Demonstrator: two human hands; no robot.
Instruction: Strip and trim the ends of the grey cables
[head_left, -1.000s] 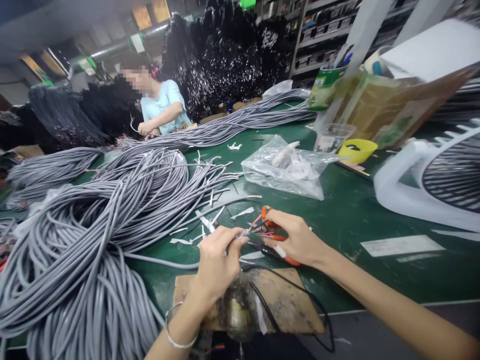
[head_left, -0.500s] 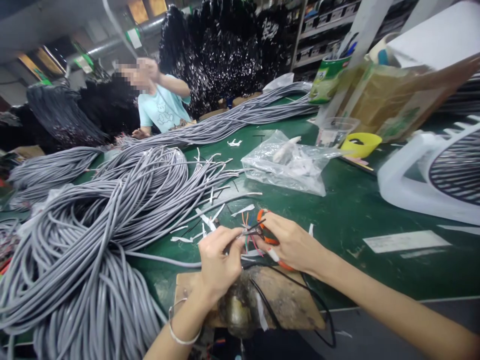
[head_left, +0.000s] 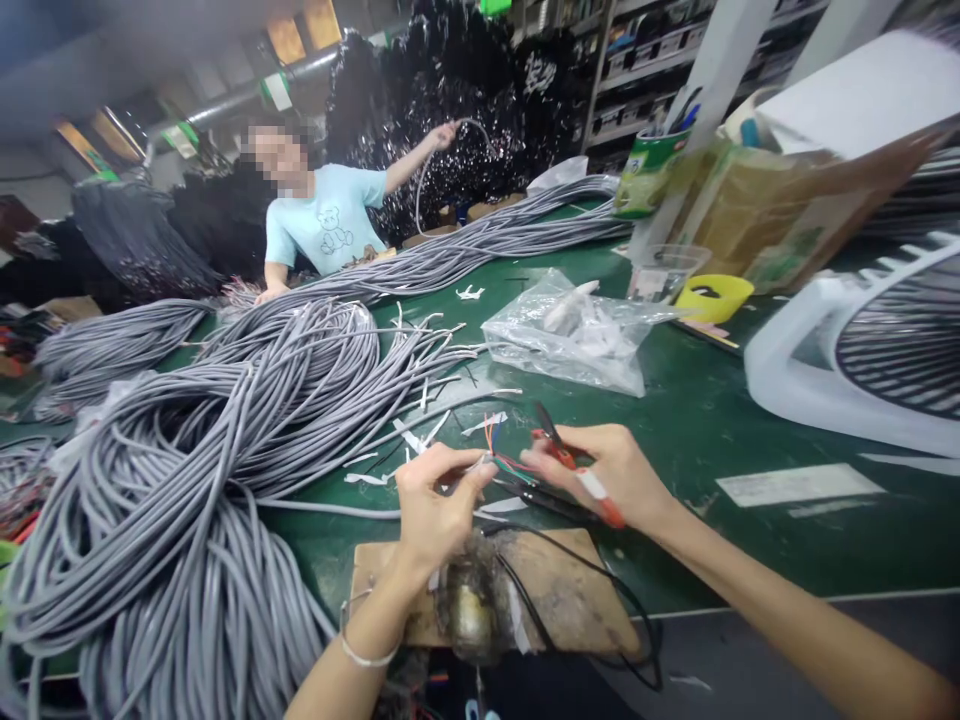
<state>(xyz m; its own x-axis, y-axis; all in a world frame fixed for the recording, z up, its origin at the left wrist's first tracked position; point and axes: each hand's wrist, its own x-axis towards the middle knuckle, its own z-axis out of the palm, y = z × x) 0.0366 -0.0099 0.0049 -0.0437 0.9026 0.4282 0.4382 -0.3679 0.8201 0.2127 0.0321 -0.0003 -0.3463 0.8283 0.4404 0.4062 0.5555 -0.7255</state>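
My left hand (head_left: 436, 505) pinches the stripped end of a grey cable (head_left: 330, 509) between thumb and fingers. Thin coloured wires (head_left: 490, 430) fan out from that end, orange and blue ones upward, red and green ones toward my right hand. My right hand (head_left: 626, 470) is closed around orange-handled cutters (head_left: 555, 442), whose dark tip points up and left, away from the wires. Its fingertips are close to the red and green wires; whether they touch is blurred. Below both hands, a wooden board (head_left: 577, 580) carries a stained metal part (head_left: 472, 610).
Large coils of grey cable (head_left: 187, 470) cover the left side. A clear plastic bag (head_left: 570, 335), white scraps (head_left: 409, 435), a yellow ring (head_left: 714, 297) and a white fan (head_left: 795, 370) lie or stand on the green table (head_left: 675, 520). A co-worker (head_left: 326, 215) is across the table.
My right hand has drawn back to the right, and the cutters have turned away from the wires. My left hand stays in place. The co-worker's raised arm has swung out with a cable.
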